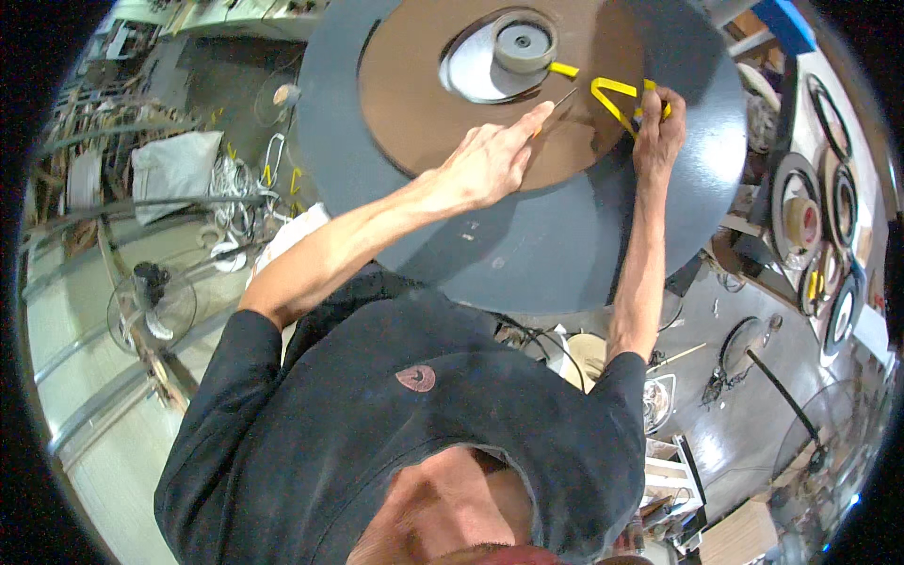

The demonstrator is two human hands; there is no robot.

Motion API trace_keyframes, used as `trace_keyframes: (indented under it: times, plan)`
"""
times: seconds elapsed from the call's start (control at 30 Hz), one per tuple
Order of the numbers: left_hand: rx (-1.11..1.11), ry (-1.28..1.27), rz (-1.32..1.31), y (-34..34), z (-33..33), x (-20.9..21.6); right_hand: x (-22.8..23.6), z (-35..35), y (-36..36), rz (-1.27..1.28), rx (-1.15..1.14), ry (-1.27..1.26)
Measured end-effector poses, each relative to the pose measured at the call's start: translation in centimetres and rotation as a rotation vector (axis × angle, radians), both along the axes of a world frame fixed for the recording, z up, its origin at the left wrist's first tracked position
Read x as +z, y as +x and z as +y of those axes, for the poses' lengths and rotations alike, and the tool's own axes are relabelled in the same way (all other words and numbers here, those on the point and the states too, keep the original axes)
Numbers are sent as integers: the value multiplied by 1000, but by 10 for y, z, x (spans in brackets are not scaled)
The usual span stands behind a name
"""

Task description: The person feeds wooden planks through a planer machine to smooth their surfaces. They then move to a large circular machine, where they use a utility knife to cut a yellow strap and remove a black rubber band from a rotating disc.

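One flat, bright-yellow strip (614,86), bent into sharp V, over right part of brown round disc (424,113); right hand (659,122) pinches it, fingers curled. Left hand (494,160) closed around slim pointed tool (565,98), tip near strip. Pale cylindrical roll (524,42) on disc; broad grey round surface (331,122) beneath.

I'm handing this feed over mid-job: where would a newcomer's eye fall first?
Probably the bright yellow strip, bent and pinched in the right hand at the right of the brown disc. Next, the thin tool in the left hand, left of the strip. Then the pale round piece near the picture's top.
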State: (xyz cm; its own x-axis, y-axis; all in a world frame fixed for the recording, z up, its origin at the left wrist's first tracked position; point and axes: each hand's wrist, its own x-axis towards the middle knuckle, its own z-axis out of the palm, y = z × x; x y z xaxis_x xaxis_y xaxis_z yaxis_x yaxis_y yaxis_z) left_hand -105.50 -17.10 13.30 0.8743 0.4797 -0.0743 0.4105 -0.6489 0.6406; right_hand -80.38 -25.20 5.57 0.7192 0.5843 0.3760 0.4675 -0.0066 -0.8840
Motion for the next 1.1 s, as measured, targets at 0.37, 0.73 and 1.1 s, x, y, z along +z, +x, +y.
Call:
trace_keyframes:
  times: [0.37,0.73,1.1]
  plan:
    - [-84,147,145,90,-15,-10,7,-45,-10,793,22,408]
    - [-85,136,67,84,-9,-29,229,-339,-21,226,-221,773]
    - [-78,-143,-652,-118,-32,-5,203,-194,-66,42,-324,604]
